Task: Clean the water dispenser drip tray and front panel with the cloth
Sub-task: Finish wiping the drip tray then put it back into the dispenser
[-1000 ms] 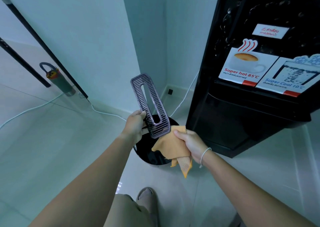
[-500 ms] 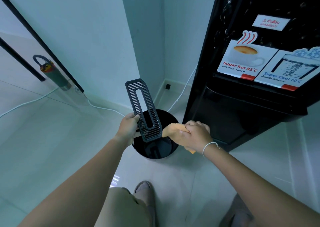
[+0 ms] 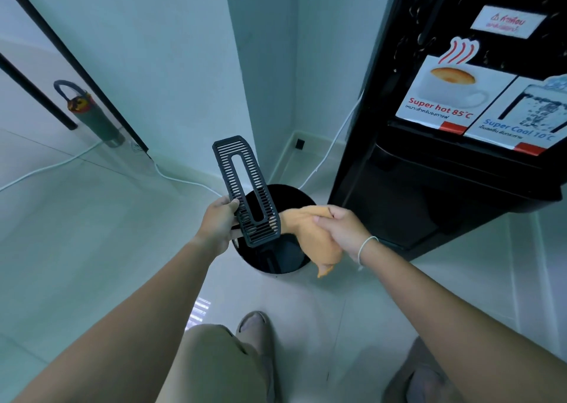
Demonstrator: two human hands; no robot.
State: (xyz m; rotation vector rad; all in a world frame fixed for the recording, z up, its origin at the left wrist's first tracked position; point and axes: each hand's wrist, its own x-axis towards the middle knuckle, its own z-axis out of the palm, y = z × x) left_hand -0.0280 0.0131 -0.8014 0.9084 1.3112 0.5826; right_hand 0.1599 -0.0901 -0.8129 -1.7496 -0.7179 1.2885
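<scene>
My left hand [image 3: 219,223] grips the lower left edge of the dark slotted drip tray grille [image 3: 245,187], held up and tilted over a black round bin. My right hand [image 3: 340,230] holds the orange cloth [image 3: 313,237] bunched just right of the grille's lower end; the cloth hangs down below the hand. The black water dispenser [image 3: 454,163] stands at the right, its front panel bearing hot and cool stickers.
A black round bin [image 3: 285,258] sits on the white tiled floor directly under the grille. White cables [image 3: 331,154] run along the skirting in the corner. A green umbrella [image 3: 92,117] leans behind a glass door at the left. My feet show at the bottom.
The cloth was under the grille's lower end, then bunched up in my right hand beside it. The grille stays in my left hand, now a little more upright.
</scene>
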